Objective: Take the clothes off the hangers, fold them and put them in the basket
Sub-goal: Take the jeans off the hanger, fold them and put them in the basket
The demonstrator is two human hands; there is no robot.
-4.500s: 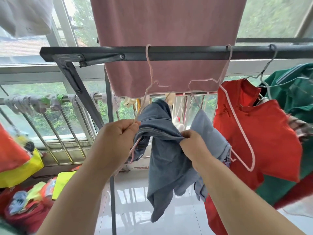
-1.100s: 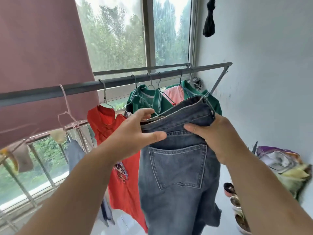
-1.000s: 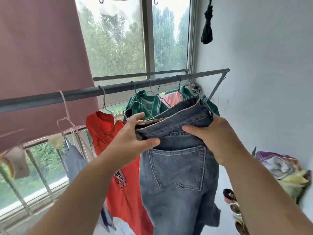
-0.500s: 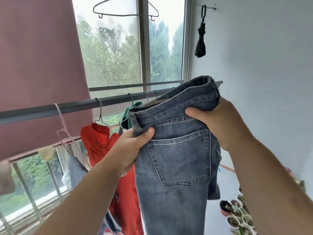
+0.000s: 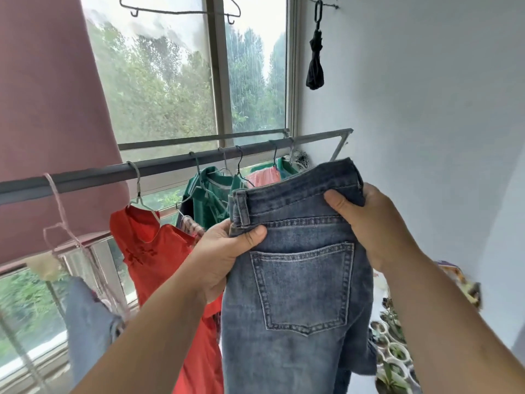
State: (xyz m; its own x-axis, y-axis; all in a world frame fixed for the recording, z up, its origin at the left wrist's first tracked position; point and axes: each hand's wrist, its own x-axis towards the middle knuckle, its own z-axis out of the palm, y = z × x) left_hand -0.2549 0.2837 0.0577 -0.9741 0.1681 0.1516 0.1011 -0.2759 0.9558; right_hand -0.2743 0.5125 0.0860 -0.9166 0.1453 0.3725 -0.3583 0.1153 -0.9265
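Note:
A pair of blue jeans [image 5: 301, 285] hangs in front of me, back pocket facing me, off any hanger. My left hand [image 5: 224, 257] grips the left end of the waistband with the thumb across the denim. My right hand [image 5: 369, 223] grips the right end of the waistband, a little higher. Behind them a grey rail [image 5: 170, 169] carries a red dress [image 5: 159, 265] on a wire hanger, green garments [image 5: 210, 200] and a pink one [image 5: 262, 177]. An empty pink hanger [image 5: 61, 223] hangs at the left. No basket is in view.
A large dusty-pink cloth [image 5: 48, 123] hangs at the upper left. A pale blue garment [image 5: 88, 319] hangs low on the left. An empty dark hanger [image 5: 181, 9] hangs near the ceiling, a folded black umbrella [image 5: 315, 61] on the white wall. Potted plants [image 5: 395, 356] stand on the floor at right.
Both hands have kept their grip on the jeans' waistband and lowered it slightly. The view has tilted up a little, showing more of the rail and the clothes hanging behind.

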